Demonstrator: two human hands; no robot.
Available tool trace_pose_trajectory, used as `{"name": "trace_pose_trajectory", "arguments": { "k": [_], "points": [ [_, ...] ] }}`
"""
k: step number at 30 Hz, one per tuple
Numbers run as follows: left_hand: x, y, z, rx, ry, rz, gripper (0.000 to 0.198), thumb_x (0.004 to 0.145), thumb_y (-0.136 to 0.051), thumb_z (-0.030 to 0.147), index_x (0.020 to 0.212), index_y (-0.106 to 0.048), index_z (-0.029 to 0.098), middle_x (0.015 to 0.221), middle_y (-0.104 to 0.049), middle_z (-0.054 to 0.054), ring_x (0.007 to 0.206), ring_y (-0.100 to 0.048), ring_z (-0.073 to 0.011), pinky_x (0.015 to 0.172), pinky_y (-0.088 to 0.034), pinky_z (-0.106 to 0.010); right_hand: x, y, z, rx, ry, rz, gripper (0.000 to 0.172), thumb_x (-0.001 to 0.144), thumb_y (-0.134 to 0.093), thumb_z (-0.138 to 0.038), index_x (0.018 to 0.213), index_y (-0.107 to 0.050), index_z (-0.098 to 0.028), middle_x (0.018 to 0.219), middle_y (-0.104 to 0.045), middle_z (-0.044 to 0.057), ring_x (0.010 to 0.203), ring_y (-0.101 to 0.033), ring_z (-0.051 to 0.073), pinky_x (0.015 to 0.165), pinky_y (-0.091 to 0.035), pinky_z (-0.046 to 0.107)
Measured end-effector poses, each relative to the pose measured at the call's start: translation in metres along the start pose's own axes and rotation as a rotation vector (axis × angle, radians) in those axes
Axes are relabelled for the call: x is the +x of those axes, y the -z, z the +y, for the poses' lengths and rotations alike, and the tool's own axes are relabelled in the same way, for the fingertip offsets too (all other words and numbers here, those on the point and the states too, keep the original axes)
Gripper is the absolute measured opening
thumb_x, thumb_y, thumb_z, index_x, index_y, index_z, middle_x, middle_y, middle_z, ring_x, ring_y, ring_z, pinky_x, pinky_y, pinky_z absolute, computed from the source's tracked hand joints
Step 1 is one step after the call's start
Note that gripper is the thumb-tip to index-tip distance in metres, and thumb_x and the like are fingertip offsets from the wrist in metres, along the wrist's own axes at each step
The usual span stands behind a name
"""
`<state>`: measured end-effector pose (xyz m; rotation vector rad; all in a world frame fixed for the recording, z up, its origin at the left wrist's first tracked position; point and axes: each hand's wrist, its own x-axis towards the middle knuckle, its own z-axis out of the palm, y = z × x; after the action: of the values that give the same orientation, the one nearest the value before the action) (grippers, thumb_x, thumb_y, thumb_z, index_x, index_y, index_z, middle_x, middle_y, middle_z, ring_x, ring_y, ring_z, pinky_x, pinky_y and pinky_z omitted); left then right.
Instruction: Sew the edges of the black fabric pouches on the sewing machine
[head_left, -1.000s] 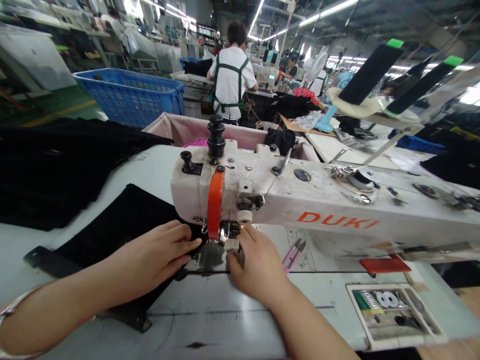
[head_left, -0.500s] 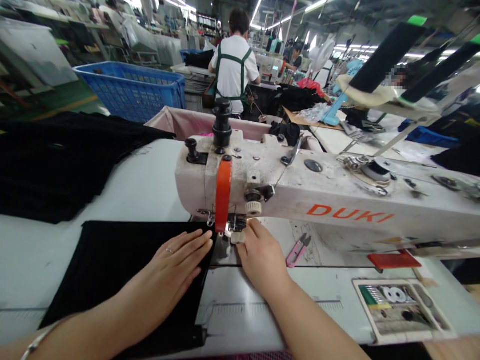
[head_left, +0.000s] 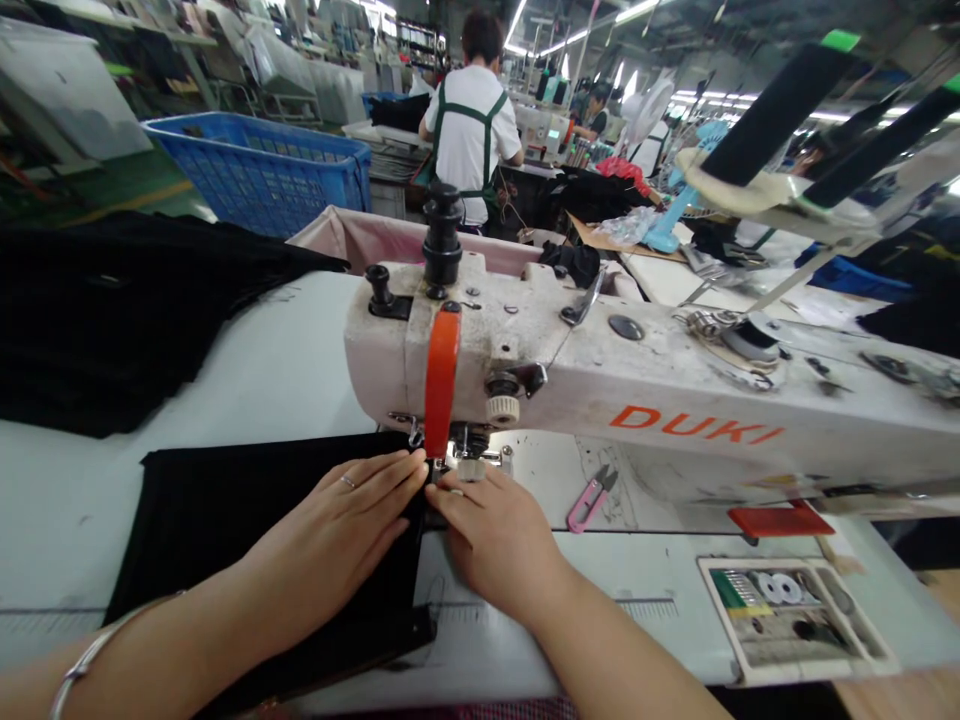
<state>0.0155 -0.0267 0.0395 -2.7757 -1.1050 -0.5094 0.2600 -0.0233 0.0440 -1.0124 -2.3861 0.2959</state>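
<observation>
My left hand (head_left: pixel 360 515) lies flat on a black fabric piece (head_left: pixel 247 490), fingers stretched out together and their tips at the needle area. My right hand (head_left: pixel 499 535) is beside the presser foot, fingers bent and pressed together, with the tips on the fabric's right edge; its thumb is mostly hidden. Both hands' fingertips nearly meet just in front of the white sewing machine (head_left: pixel 555 370), below its orange lever guard (head_left: pixel 442 385). Pink thread snips (head_left: pixel 592 498) rest on the machine bed, right of my right hand.
A heap of black fabric (head_left: pixel 112 320) covers the table's left side. Behind stand a blue basket (head_left: pixel 255 175) and a pink cloth-lined bin (head_left: pixel 345 235). A bobbin tray (head_left: pixel 795 620) is set in the table at right. Black thread cones (head_left: pixel 780 110) rise above. A person (head_left: pixel 472 120) sits ahead, back turned.
My right hand has come out from behind the presser foot and moved left to the fabric's edge. My left hand stays flat on the fabric, which has swung slightly.
</observation>
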Motion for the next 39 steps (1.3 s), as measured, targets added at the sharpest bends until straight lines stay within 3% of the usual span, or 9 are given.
{"name": "trace_pose_trajectory", "arguments": {
  "k": [2,6,11,14,17,19,21,28,39],
  "points": [
    [-0.013,0.007,0.003,-0.012,-0.014,-0.054,0.049,0.11,-0.048,0.025,0.158,-0.055,0.018,0.162,-0.061,-0.007,0.147,-0.06,-0.0259,0.119,-0.055,-0.043,-0.009,0.004,-0.014,0.141,-0.137,-0.008,0.007,0.099,-0.068,-0.015,0.095,-0.073,-0.018,0.097,-0.074,0.006,0.095,-0.066,0.023,0.085,-0.052,0.036],
    [-0.056,0.013,0.028,-0.026,0.032,-0.122,0.064,0.109,-0.049,0.028,0.171,-0.035,0.028,0.172,-0.047,0.0,0.152,-0.055,-0.022,0.117,-0.057,-0.034,-0.041,-0.004,-0.047,0.33,-0.22,0.07,0.03,0.101,-0.069,-0.028,0.074,-0.057,-0.021,0.078,-0.066,-0.001,0.076,-0.061,0.016,0.072,-0.041,0.033],
    [-0.077,0.001,0.054,0.02,-0.037,0.031,0.061,0.11,-0.048,0.028,0.17,-0.04,0.019,0.168,-0.054,-0.001,0.149,-0.058,-0.0197,0.125,-0.046,-0.026,-0.062,-0.016,-0.058,0.307,-0.191,0.205,0.037,0.103,-0.066,-0.03,0.069,-0.053,-0.02,0.072,-0.063,-0.003,0.069,-0.059,0.015,0.067,-0.038,0.032],
    [-0.068,0.001,0.053,0.019,-0.079,0.057,0.056,0.107,-0.052,0.022,0.163,-0.052,0.018,0.165,-0.058,-0.002,0.149,-0.057,-0.0198,0.133,-0.034,-0.027,-0.053,-0.004,-0.051,0.243,-0.135,0.137,0.038,0.104,-0.066,-0.027,0.068,-0.056,-0.021,0.071,-0.064,-0.001,0.069,-0.06,0.016,0.066,-0.042,0.032],
    [-0.054,0.009,0.047,-0.004,-0.096,0.071,0.046,0.109,-0.052,0.025,0.153,-0.064,0.018,0.16,-0.063,-0.002,0.146,-0.058,-0.0206,0.137,-0.023,-0.03,-0.038,0.009,-0.04,0.093,-0.037,0.016,0.012,0.103,-0.062,-0.015,0.098,-0.072,-0.017,0.102,-0.078,0.006,0.092,-0.069,0.022,0.08,-0.053,0.035],
    [-0.045,0.013,0.043,-0.003,-0.108,0.089,0.041,0.111,-0.051,0.027,0.146,-0.069,0.017,0.151,-0.069,-0.003,0.141,-0.062,-0.0201,0.137,-0.024,-0.03,-0.028,0.014,-0.031,-0.002,0.064,-0.076,0.025,0.103,-0.06,-0.01,0.126,-0.07,-0.013,0.131,-0.077,0.009,0.112,-0.068,0.025,0.096,-0.055,0.038],
    [-0.037,0.014,0.038,0.0,-0.113,0.109,0.037,0.111,-0.051,0.027,0.14,-0.073,0.017,0.144,-0.074,-0.004,0.135,-0.066,-0.0196,0.134,-0.031,-0.029,-0.02,0.014,-0.021,-0.064,0.126,-0.151,0.033,0.103,-0.062,-0.011,0.135,-0.067,-0.012,0.141,-0.074,0.009,0.119,-0.067,0.027,0.102,-0.055,0.04],
    [-0.02,-0.002,0.016,-0.071,-0.057,0.077,0.039,0.106,-0.055,0.022,0.142,-0.07,0.018,0.143,-0.074,-0.006,0.132,-0.069,-0.0225,0.118,-0.055,-0.034,-0.007,0.002,0.003,-0.11,0.153,-0.079,0.025,0.1,-0.061,-0.008,0.122,-0.073,-0.013,0.132,-0.078,0.009,0.103,-0.069,0.026,0.089,-0.058,0.042],
    [0.018,-0.009,-0.025,-0.139,-0.073,0.052,0.036,0.108,-0.051,0.02,0.138,-0.071,0.017,0.136,-0.076,-0.011,0.129,-0.071,-0.0252,0.115,-0.059,-0.039,-0.001,-0.009,0.01,-0.091,-0.092,-0.083,0.044,0.09,-0.056,-0.006,0.131,-0.069,-0.018,0.125,-0.073,0.014,0.107,-0.066,0.031,0.091,-0.061,0.045]
  ]
}}
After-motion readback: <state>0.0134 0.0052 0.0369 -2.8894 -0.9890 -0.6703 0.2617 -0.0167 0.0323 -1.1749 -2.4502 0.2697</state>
